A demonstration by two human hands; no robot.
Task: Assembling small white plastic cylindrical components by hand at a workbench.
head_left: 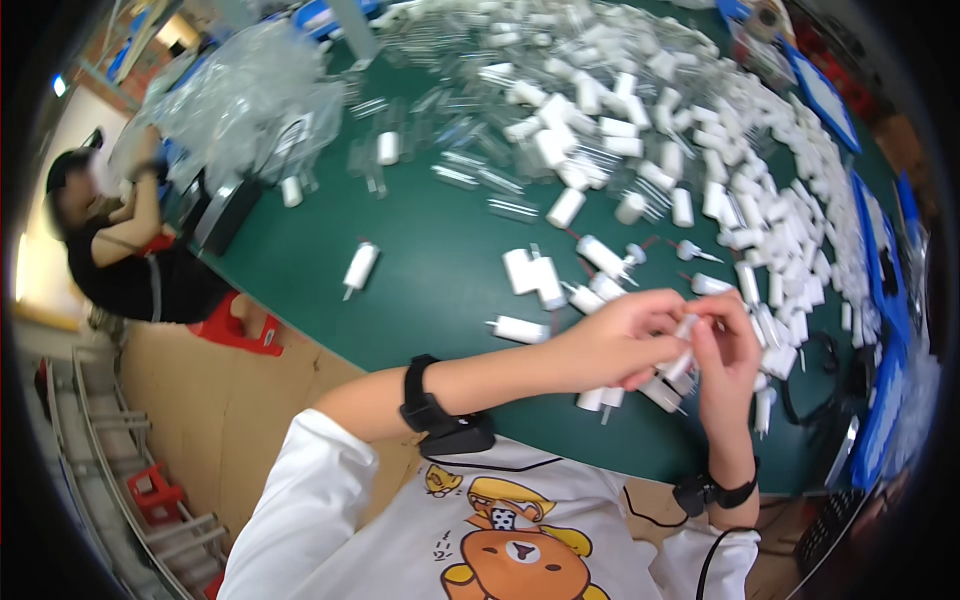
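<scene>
Bright even overhead light, soft shadows, fisheye-bent edges, dark vignette

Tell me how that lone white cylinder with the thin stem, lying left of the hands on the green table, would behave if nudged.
The white cylinder looks round and lies on its side on the smooth green table, so it would probably roll. It seems small plastic, likely light. Its thin stem may make it curve instead of rolling straight.

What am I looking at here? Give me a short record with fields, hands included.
Setting: green table strewn with small white pump caps
Left hand: pinching one white pump cap together with the other hand
Right hand: fingers on the same cap
Pile: large heap of white caps at the far right
Clear tubes: scattered at the far middle
Nearby: another person at left
</scene>
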